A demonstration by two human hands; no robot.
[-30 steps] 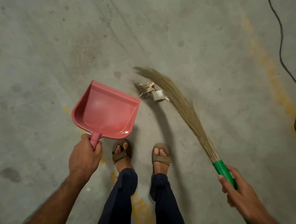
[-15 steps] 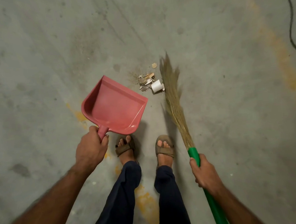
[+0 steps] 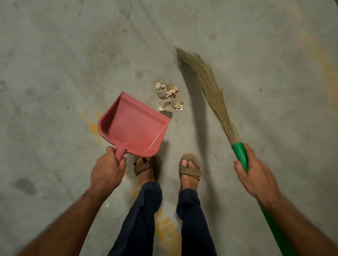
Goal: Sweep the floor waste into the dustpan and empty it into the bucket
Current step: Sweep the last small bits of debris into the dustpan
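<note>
A: What have I got in each hand?

B: Your left hand (image 3: 107, 171) is wrapped tight round the short handle of the dustpan (image 3: 132, 128), fingers curled under, thumb on top. The pan is tilted, its open lip pointing up and right toward the waste (image 3: 169, 96).

A: And the right?

B: Right hand (image 3: 254, 174) is closed round the green handle of the broom (image 3: 211, 85), just below where the bristles start. The bristles fan up and left, blurred; I cannot tell whether the tips touch the floor (image 3: 52, 75).

A: Where is the waste now?

B: A small heap of torn scraps on the floor, just beyond the pan's lip and near the bristles, apart from them. My feet (image 3: 188, 168) in sandals stand just behind the pan. A cable (image 3: 336, 28) runs along the far right edge. No bucket is in sight
</note>
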